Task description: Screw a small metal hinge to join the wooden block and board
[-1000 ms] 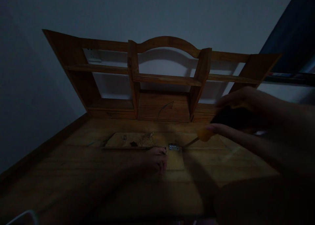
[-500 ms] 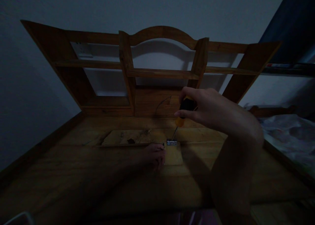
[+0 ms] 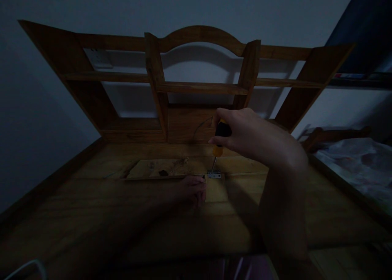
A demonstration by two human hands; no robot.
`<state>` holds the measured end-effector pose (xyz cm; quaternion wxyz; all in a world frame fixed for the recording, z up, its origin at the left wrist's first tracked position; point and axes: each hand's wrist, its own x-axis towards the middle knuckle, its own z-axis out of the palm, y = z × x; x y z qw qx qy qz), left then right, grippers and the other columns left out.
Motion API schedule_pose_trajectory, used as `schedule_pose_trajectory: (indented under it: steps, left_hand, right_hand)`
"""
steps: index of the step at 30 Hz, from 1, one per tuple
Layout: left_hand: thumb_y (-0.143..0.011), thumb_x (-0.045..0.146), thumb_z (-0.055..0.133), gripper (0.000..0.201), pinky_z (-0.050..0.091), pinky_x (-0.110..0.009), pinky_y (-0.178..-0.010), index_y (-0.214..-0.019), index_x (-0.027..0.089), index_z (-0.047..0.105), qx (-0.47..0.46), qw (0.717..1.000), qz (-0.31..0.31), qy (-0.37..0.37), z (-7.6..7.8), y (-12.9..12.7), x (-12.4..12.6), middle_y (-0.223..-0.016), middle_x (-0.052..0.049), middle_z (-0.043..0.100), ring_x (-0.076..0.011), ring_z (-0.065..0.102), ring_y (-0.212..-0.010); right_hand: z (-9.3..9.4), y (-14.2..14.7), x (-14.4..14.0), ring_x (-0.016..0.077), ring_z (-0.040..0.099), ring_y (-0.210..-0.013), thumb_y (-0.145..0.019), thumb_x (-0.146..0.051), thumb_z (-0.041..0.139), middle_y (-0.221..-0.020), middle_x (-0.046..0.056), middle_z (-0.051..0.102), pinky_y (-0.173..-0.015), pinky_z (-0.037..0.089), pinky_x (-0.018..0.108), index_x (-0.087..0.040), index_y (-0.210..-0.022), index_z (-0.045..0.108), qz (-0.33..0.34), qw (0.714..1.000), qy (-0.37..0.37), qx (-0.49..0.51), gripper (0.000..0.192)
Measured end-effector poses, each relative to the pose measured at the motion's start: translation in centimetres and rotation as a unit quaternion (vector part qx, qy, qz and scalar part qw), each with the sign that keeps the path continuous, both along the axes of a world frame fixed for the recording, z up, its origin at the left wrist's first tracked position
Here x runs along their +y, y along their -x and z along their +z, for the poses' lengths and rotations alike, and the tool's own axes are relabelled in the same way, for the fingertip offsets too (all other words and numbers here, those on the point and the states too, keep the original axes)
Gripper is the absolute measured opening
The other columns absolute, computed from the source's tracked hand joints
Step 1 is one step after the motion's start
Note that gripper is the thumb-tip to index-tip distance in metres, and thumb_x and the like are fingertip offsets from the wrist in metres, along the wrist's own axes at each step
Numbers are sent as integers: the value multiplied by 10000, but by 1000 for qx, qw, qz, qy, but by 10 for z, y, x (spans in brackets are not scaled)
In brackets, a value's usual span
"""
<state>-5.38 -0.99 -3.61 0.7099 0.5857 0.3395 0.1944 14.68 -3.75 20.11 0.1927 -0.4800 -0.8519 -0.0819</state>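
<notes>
The scene is dim. My right hand (image 3: 245,135) grips a screwdriver (image 3: 219,139) with a black and orange handle, held nearly upright. Its metal tip rests on a small silver hinge (image 3: 214,175) on the wooden desk top (image 3: 153,227). My left hand (image 3: 192,190) lies flat on the desk just left of a small pale wooden panel (image 3: 216,190) below the hinge, fingers touching its edge. A longer pale panel (image 3: 162,168) lies to the left of the hinge.
A wooden shelf unit (image 3: 199,88) with an arched middle stands at the desk's back against a pale wall. A raised wooden edge (image 3: 45,186) runs along the left side. Crumpled bedding (image 3: 355,165) lies at the right. A white curved object (image 3: 24,267) shows at bottom left.
My right hand swung in from the far right with the screwdriver, stood it up and set its tip on the hinge. My left hand stayed beside the small panel.
</notes>
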Motion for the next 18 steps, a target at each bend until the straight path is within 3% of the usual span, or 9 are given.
schedule_pose_trajectory:
  steps: [18]
  left_hand:
    - [-833,622,704,491,478,-222,-442,-790,156,556,12,1000,12,2,-3,-1,0,-669,-21,650,-113,597,-469]
  right_hand:
    - [1,-15,0,266,667,-884,-810,-427,809,-813,20,656,-669,422,317,-229,-909,634,0,999,-42,18,282]
